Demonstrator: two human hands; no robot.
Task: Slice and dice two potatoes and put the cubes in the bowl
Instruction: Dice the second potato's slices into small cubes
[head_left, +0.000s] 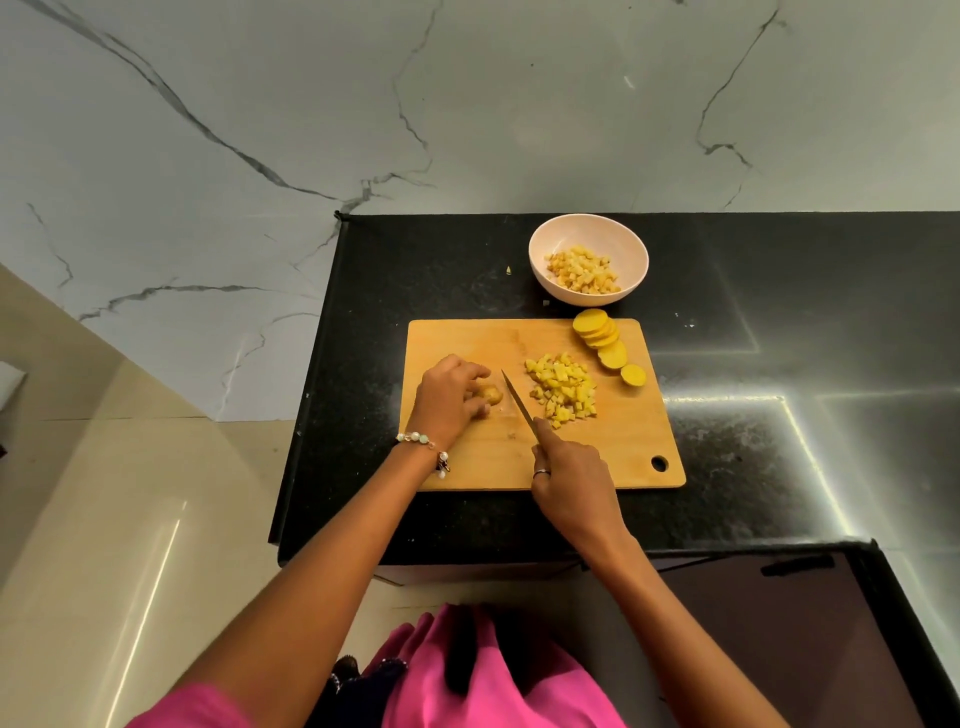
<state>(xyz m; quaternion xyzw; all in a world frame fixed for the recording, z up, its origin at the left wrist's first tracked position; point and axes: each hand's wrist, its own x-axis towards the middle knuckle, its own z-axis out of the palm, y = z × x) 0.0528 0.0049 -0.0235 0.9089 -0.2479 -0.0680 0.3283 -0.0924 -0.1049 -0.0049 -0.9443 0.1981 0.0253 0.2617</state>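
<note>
At about nine o'clock on the cutting board (467, 467), the left hand (449, 397) curls its fingers over a small potato end piece (491, 395), pinning it against the wood so it cannot roll under the blade; only a sliver of the piece shows past the fingertips. Just to its right the knife (517, 402) lies slanted, tip toward eleven o'clock, edge beside the piece and not visibly in it. The right hand (569, 478), at six o'clock on the board, grips the handle with the forefinger stretched along the spine, probably for steadier aim. Past the blade, near the board's centre, sits a pile of cubes (561, 389), seemingly pushed aside to keep the cutting spot free. At one to two o'clock a row of slices (602, 338) overlaps, waiting to be diced. Beyond the board's far edge, at twelve o'clock, the bowl (540, 244) stands on the black counter (779, 312), already holding diced potato, close enough for an easy transfer.
</note>
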